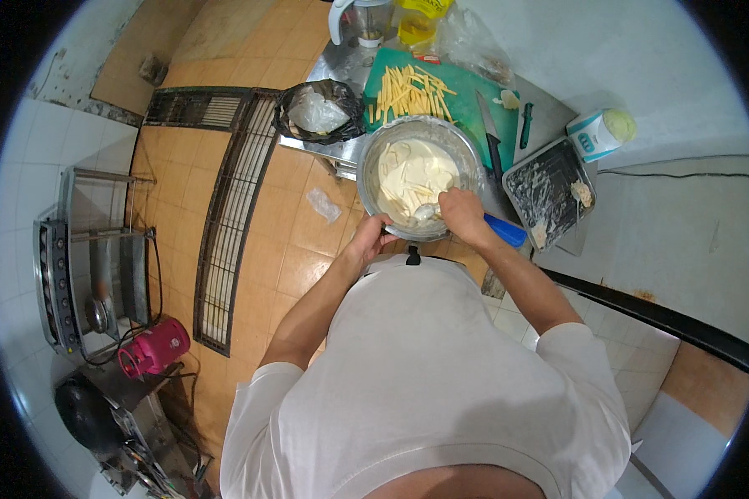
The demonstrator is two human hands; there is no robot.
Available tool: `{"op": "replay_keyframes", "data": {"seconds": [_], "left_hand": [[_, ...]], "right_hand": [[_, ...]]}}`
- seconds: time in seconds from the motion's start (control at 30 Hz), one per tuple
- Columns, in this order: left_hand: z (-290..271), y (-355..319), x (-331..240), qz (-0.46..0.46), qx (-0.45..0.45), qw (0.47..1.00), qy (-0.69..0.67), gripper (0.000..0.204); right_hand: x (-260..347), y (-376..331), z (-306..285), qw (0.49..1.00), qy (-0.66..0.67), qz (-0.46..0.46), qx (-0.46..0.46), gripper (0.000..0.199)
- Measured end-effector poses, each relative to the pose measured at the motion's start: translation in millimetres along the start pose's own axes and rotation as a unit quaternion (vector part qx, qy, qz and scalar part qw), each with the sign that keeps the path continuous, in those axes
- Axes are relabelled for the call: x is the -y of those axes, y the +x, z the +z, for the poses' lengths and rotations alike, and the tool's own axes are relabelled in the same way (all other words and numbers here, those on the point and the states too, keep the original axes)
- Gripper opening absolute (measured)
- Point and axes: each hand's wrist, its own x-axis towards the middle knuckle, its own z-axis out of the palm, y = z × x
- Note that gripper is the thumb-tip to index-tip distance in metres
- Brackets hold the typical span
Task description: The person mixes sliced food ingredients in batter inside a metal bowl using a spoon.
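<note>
A round metal bowl (364, 175) sits at the near edge of the steel table, close to my body. Thick cream-coloured batter (414, 170) fills it, with pale sticks partly coated in the mix. My left hand (371, 239) grips the bowl's rim at the near left. In my closed right hand (464, 213) is a spoon (427, 213), its head down in the batter at the near right side. Just beyond the bowl, pale yellow cut sticks (409, 91) are heaped on a green cutting board (466, 104).
Right of the bowl lie a large knife (490, 133), a green-handled knife (525, 125) and a smeared dark tray (549, 195). A black plastic bag (287, 116) stands at the table's left corner. Floor grates (235, 224) and a pink gas cylinder (160, 345) are to the left.
</note>
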Motion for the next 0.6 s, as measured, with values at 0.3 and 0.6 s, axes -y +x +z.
{"op": "replay_keyframes", "data": {"seconds": [0.3, 0.6], "left_hand": [[0.9, 1.4, 1.8, -0.004, 0.021, 1.0, -0.003, 0.052], [4.0, -1.9, 2.1, 0.005, 0.013, 1.0, -0.005, 0.056]], "right_hand": [[-20.8, 15.4, -34.6, 0.993, -0.075, 0.011, -0.085, 0.011], [-35.0, 7.6, -19.6, 0.99, -0.043, -0.023, -0.131, 0.013]]}}
